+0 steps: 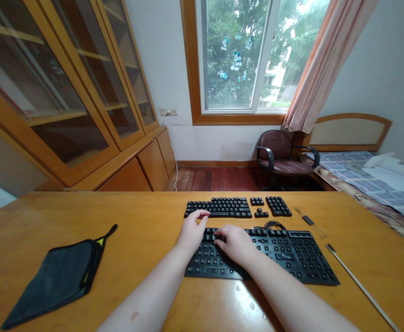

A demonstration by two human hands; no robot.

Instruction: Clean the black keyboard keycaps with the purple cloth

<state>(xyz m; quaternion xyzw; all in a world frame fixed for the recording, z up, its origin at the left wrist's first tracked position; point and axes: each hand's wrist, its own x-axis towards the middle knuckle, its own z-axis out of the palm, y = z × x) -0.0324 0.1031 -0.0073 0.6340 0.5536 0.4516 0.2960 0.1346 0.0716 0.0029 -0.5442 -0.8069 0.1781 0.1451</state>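
A black keyboard (271,256) lies on the desk with most of its key stems bare and a few keycaps on its upper-left rows. My right hand (235,243) is over that upper-left part, its thumb and forefinger closed around a black keycap at the board. Behind the keyboard are loose black keycaps (234,207), laid out in key order. My left hand (193,230) reaches to their lower left edge, finger and thumb drawn together. Whatever sits between its fingertips is too small to make out.
A folded dark cloth pouch (60,272) lies at left. On the right are a wire keycap puller (307,220) and a long thin brush (357,281). The keyboard's coiled cable (274,225) sits behind it. Past the desk (136,207) stands an office chair (278,147).
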